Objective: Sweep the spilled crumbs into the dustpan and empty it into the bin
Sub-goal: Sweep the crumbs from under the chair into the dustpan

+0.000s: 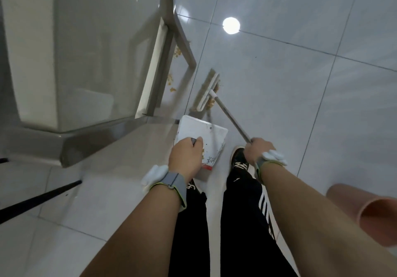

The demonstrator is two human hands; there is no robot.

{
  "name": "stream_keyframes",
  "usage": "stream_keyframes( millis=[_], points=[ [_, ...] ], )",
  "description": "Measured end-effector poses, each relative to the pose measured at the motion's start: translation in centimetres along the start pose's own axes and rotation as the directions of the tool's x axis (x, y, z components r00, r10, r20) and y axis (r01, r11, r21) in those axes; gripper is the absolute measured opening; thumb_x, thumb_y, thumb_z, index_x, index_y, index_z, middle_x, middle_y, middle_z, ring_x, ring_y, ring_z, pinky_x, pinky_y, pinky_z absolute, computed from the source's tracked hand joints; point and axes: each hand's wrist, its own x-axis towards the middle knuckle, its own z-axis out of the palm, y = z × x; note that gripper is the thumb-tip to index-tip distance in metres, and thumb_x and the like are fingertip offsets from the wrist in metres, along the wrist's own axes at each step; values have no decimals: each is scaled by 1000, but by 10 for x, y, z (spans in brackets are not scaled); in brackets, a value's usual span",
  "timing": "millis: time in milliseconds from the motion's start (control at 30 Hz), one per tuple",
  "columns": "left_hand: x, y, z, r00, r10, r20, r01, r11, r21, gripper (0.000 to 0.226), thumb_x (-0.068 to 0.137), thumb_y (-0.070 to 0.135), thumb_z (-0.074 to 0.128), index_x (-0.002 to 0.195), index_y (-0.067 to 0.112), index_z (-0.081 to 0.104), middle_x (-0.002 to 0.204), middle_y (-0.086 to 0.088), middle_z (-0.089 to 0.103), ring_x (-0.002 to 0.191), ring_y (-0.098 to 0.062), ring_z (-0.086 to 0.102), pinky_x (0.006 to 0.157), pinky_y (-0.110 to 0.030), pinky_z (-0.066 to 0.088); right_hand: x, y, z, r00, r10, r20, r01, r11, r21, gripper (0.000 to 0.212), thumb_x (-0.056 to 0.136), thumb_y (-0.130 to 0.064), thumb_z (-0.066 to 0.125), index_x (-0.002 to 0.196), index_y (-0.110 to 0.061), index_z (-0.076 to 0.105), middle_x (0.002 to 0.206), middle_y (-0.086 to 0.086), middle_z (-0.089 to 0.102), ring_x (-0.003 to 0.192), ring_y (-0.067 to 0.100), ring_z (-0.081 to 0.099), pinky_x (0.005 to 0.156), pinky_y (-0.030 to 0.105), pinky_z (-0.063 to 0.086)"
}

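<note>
Nearest me I see black trousers (242, 223) with white stripes and a black shoe (239, 157) planted on the pale tiled floor (300, 83); a pinkish bin (369, 210) stands at the right edge, well apart from the sweeping; my left hand (187, 158) is wrapped around a dark handle, carrying the white dustpan (204, 133) with its open mouth facing away and a few specks inside; my right hand (258, 150) is clenched on the metal shaft of the broom (209, 91), which slants forward and left; its white head rests on the floor just beyond the dustpan, with tan crumbs (211, 103) against it; farther on, more crumbs lie beside the grey table leg (184, 40); a grey table (86, 51) fills the left.
</note>
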Motion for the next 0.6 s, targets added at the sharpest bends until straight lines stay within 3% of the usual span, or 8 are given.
stream_keyframes(
  millis=[100,267,367,467,600],
  points=[
    [5,14,4,1000,-5,-7,6,999,47,50,102,32,38,56,15,32,54,-1,37,64,-28,42,61,-32,32,6,19,-17,992,-97,-77,87,989,-115,28,95,-38,37,97,-25,63,93,5,69,72,27,58,59,28,41],
    [6,26,13,999,-1,-36,5,993,115,50,102,32,38,55,15,31,56,-3,36,64,-29,41,61,-33,28,24,-39,-43,982,-187,38,191,961,-201,21,87,-24,50,103,-23,64,107,4,67,87,27,63,68,29,43],
    [4,25,17,999,3,-38,1,994,113,50,102,32,39,55,16,30,55,-2,33,63,-27,37,61,-34,26,38,-58,-35,992,-108,71,122,966,-227,20,82,-15,58,99,-20,66,109,3,67,89,24,63,67,27,41],
    [5,24,19,1000,18,-23,-14,990,142,49,101,34,39,57,14,32,56,-2,36,62,-26,40,60,-34,28,46,-34,-30,996,-39,77,47,994,-97,31,88,-14,58,117,-7,64,120,11,63,106,30,62,62,25,38],
    [6,20,20,1000,23,8,-24,984,179,49,101,36,38,56,15,33,57,-2,39,65,-29,45,62,-33,33,29,18,-44,999,34,28,-32,998,-60,37,96,-32,45,121,-13,65,123,7,64,109,30,62,80,30,48]
  ],
)
